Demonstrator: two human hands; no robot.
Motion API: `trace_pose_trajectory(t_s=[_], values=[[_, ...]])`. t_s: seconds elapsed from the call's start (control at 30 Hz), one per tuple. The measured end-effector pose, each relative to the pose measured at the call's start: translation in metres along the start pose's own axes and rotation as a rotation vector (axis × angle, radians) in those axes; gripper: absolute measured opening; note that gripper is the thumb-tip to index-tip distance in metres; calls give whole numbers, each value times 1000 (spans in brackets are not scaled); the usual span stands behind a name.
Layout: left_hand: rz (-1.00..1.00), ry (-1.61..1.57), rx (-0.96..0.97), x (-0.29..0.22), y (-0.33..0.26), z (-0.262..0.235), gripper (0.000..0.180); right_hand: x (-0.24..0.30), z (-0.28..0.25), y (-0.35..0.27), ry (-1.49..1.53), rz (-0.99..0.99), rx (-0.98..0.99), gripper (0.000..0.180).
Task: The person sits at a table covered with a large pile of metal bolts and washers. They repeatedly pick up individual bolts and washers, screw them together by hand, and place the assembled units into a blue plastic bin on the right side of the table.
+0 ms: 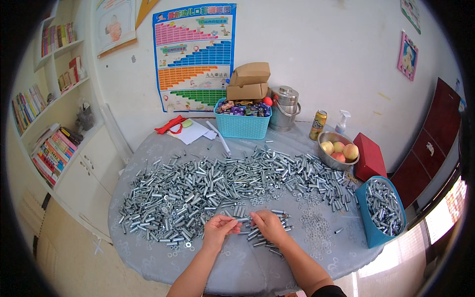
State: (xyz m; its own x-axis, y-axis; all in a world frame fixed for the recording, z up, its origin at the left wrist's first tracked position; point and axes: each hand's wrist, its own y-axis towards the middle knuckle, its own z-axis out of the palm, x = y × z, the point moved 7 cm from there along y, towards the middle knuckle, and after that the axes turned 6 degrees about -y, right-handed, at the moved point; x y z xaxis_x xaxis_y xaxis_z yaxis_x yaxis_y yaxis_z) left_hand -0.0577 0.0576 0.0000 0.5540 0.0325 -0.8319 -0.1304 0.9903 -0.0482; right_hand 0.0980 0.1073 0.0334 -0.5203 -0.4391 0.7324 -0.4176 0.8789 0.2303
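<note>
My left hand (pixel 218 230) is closed in a pinch near the front of the table, and my right hand (pixel 269 225) is closed just right of it. A slim silver metal piece (pixel 243 219) shows between their fingertips; I cannot make out its exact kind or which hand bears it. Beyond and left of my hands spreads a large heap of silver metal sleeves (pixel 198 185). Several assembled-looking bolts (pixel 264 241) lie beneath and beside my right hand. Small flat washers (pixel 316 222) are scattered to the right of it.
A blue bin (pixel 368 218) full of metal sleeves stands at the right table edge. Behind are a steel bowl of fruit (pixel 325 157), a red box (pixel 370 157), a can (pixel 318 124), a spray bottle (pixel 342 121), a metal pot (pixel 284 116) and a turquoise basket (pixel 242 127).
</note>
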Motion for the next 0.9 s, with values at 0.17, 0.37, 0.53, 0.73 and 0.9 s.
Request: trace_pose_trajectory(t_s=[0.17, 0.37, 0.53, 0.73, 0.9], values=[[-53, -121, 10, 8, 3, -2, 7, 13, -20, -2, -95, 32, -160, 19], [-42, -145, -28, 6, 5, -11, 7, 24, -13, -2, 315, -69, -152, 15], [-49, -157, -22, 8, 5, -10, 7, -5, 7, -5, 115, 146, 191, 24], [-38, -169, -60, 7, 6, -13, 7, 6, -1, -2, 194, -74, 43, 29], [-39, -153, -59, 8, 5, -12, 7, 12, -3, -2, 255, -56, -12, 30]])
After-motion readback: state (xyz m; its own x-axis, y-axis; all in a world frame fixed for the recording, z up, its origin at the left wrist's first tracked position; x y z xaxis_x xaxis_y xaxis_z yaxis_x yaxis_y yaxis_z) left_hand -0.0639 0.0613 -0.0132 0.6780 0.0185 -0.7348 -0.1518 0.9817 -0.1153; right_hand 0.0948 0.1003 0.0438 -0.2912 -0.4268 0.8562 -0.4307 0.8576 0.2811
